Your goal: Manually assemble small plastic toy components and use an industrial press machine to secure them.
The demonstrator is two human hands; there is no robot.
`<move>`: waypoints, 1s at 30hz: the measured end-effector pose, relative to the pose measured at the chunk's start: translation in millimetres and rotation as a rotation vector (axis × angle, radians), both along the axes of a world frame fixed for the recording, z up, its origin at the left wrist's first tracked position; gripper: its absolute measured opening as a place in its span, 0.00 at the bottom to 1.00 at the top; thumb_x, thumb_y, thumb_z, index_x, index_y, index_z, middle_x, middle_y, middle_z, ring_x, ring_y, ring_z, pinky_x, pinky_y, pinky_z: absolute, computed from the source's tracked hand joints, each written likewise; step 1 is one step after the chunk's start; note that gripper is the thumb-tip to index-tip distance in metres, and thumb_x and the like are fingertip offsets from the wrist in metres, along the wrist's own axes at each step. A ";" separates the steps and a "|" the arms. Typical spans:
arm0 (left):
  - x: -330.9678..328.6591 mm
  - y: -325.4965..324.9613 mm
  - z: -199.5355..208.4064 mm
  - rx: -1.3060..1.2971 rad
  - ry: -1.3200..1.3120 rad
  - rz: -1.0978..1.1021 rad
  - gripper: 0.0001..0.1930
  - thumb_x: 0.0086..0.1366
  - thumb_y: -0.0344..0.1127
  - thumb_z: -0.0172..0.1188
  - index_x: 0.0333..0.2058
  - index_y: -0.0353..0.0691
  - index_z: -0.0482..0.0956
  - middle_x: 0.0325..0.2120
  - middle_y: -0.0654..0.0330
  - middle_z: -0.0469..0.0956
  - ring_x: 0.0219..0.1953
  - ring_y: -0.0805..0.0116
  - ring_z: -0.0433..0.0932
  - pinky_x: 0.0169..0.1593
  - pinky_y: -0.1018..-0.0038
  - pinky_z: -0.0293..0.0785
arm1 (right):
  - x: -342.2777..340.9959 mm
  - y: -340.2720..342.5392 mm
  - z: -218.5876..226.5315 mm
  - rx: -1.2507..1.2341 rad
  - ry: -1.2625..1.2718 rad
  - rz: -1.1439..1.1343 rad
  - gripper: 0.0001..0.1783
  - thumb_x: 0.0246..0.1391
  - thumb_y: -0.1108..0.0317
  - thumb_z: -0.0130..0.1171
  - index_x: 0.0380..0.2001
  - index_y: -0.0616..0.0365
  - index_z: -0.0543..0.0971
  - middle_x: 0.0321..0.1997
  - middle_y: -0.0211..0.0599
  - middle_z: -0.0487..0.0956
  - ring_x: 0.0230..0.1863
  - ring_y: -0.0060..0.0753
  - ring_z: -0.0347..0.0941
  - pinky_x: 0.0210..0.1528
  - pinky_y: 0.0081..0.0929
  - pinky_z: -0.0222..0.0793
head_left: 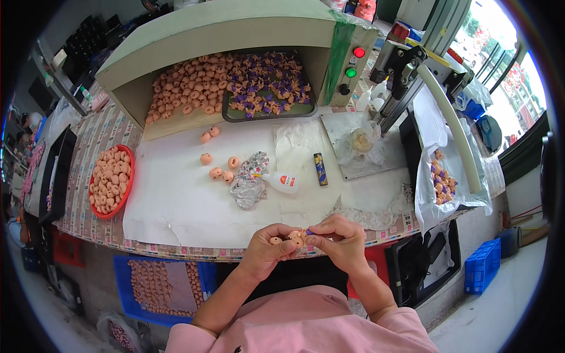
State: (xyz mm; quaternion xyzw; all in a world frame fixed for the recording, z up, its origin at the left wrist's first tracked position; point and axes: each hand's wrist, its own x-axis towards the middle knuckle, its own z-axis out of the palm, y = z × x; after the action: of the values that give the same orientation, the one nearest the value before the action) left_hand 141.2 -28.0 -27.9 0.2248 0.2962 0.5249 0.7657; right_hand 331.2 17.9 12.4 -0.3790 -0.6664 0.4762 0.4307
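Just over the table's front edge, my left hand [263, 250] is closed round a few small peach doll heads [296, 237]. My right hand [344, 240] pinches a tiny purple and peach doll body [309, 232] against one of those heads. Whether the two pieces are joined is too small to tell. Beyond my hands, a white glue bottle [285, 182] with a yellow tip lies on a crumpled silvery wrapper [249, 191]. Several loose heads [216, 173] are scattered to its left. A dark blue and yellow tube [320, 169] lies to its right.
A box-like machine [223, 29] at the back shelters piled heads and a dark tray [271, 117] of purple pieces. Left stands a red basket [132, 176] of heads. A lever press [400, 65] and a plastic-lined tray [426, 200] are right. A blue crate [126, 294] sits below.
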 end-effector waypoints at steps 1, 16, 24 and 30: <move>-0.3 0.9 -0.8 0.002 0.004 -0.004 0.17 0.56 0.33 0.69 0.42 0.34 0.78 0.31 0.60 0.79 0.26 0.74 0.75 0.31 0.79 0.75 | 2.2 1.5 -1.7 -0.002 -0.001 -0.002 0.10 0.43 0.78 0.70 0.32 0.61 0.84 0.31 0.36 0.80 0.31 0.22 0.77 0.32 0.17 0.73; 12.1 3.1 9.9 -0.035 0.078 -0.018 0.14 0.56 0.34 0.68 0.39 0.34 0.78 0.30 0.57 0.80 0.24 0.75 0.74 0.28 0.80 0.73 | 13.5 5.8 11.3 0.074 -0.103 0.000 0.11 0.43 0.79 0.68 0.33 0.58 0.84 0.27 0.34 0.79 0.26 0.20 0.75 0.27 0.17 0.69; 11.3 1.8 26.4 0.052 0.219 -0.019 0.14 0.55 0.32 0.68 0.38 0.33 0.77 0.30 0.56 0.80 0.24 0.76 0.75 0.26 0.82 0.72 | 17.6 4.5 19.6 0.093 -0.067 0.063 0.11 0.44 0.80 0.67 0.34 0.58 0.84 0.26 0.32 0.79 0.28 0.21 0.76 0.28 0.19 0.70; 13.6 -0.5 27.5 0.018 0.175 0.030 0.14 0.56 0.30 0.68 0.40 0.34 0.77 0.29 0.58 0.79 0.23 0.77 0.74 0.26 0.84 0.72 | 14.5 1.0 17.5 0.027 -0.016 0.081 0.13 0.45 0.80 0.66 0.37 0.59 0.83 0.32 0.36 0.79 0.33 0.22 0.77 0.34 0.20 0.73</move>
State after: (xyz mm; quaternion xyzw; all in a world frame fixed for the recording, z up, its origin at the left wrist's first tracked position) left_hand 154.8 -28.5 -0.4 0.2723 0.3603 0.5172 0.7271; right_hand 345.6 18.9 29.9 -0.3499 -0.6909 0.4811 0.4109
